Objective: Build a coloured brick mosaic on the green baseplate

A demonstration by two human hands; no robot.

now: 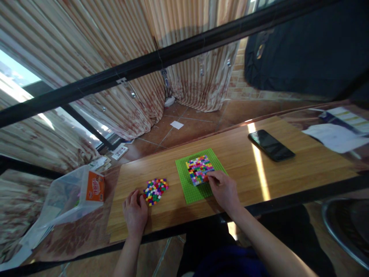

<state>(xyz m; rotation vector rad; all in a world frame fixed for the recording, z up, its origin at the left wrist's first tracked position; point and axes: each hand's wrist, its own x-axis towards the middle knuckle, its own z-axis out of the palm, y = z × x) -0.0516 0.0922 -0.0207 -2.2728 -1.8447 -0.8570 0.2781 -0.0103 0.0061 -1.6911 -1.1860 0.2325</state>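
Observation:
A green baseplate (192, 189) lies on the wooden table (288, 169), with a patch of small multicoloured bricks (198, 168) pressed onto its far part. My right hand (223, 188) rests at the near right corner of that patch, fingers curled and fingertips pressed against the bricks' edge; whether a brick is pinched there is too small to see. A loose pile of small coloured bricks (155, 190) sits left of the baseplate. My left hand (135, 211) lies flat on the table just left of the pile, fingers stretched toward it.
A black phone (271, 145) lies on the table to the right. Papers (337, 132) sit at the far right. A plastic bag with an orange box (95, 186) is off the table's left end. A black bar crosses the view above.

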